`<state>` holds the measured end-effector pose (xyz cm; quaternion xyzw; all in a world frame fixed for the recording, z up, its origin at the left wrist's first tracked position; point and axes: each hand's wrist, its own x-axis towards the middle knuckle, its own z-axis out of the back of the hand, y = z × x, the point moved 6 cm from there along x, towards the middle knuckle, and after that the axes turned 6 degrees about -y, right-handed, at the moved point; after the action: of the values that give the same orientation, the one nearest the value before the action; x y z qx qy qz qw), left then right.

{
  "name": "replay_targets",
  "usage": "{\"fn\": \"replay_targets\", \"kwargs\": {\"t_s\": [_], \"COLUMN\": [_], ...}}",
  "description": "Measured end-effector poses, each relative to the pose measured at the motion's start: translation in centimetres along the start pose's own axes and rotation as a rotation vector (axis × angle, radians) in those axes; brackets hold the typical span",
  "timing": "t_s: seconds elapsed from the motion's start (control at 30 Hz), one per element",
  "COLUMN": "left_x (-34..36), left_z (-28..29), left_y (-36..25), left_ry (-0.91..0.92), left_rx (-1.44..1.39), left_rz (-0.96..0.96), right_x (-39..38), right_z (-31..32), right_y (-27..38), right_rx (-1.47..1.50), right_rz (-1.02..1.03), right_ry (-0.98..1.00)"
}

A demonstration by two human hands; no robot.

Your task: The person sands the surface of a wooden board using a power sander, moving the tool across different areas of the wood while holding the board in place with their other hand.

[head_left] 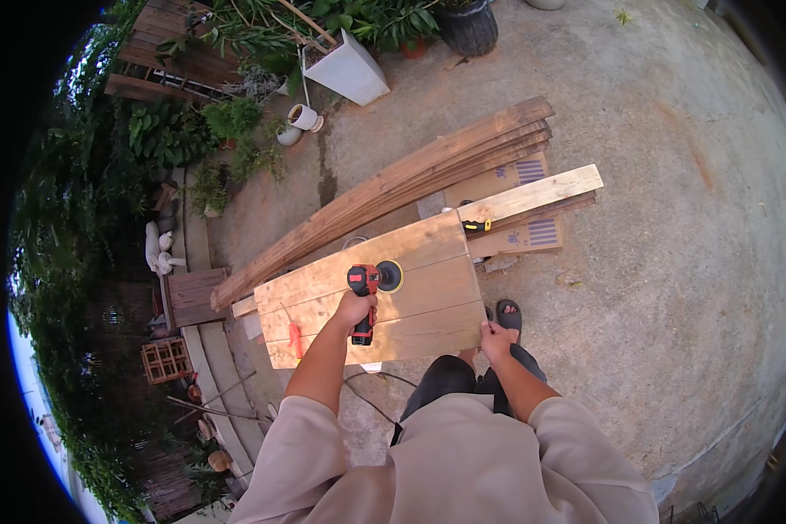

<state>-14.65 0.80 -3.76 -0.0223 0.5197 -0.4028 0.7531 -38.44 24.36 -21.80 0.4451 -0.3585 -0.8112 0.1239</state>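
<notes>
daylit concrete yard (672,218) edged by potted plants (236,122).

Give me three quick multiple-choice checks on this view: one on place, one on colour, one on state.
1. Where does the sander's disc rest?
A. on the wooden panel
B. on the concrete ground
C. on the stacked planks

2. What colour is the sander's body?
A. blue
B. red and black
C. green

3. What is the right hand doing?
A. hanging free
B. holding a hammer
C. gripping the panel's near corner

Answers:
1 A, the power sander in the left hand sits on the wooden panel.
2 B, its housing shows red with black.
3 C, the right hand closes on the panel's edge.
</notes>
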Motion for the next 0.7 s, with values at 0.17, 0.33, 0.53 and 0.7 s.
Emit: {"fn": "replay_targets", "kwargs": {"t_s": [0.17, 0.33, 0.53, 0.7], "left_x": [0.7, 0.9, 0.0, -0.6], "left_z": [0.4, 0.5, -0.9, -1.8], "left_y": [-1.6, -1.4, -3.1, -3.1], "left_ry": [-0.119, -0.03, -0.032, 0.038], "left_rx": [-0.044, 0.048, 0.039, 0.072], "left_rz": [-0.011, 0.018, -0.002, -0.056], "right_x": [1.1, 0.4, 0.4, 0.7], "right_z": [-1.4, -1.1, -1.2, -1.7], "right_y": [-2.3, -1.2, -1.4, -2.1], "right_rx": [0.051, 0.146, 0.135, 0.169], "right_rz": [-0.004, -0.03, -0.045, -0.042], "right_ry": [0.016, 0.048, 0.018, 0.018]}}
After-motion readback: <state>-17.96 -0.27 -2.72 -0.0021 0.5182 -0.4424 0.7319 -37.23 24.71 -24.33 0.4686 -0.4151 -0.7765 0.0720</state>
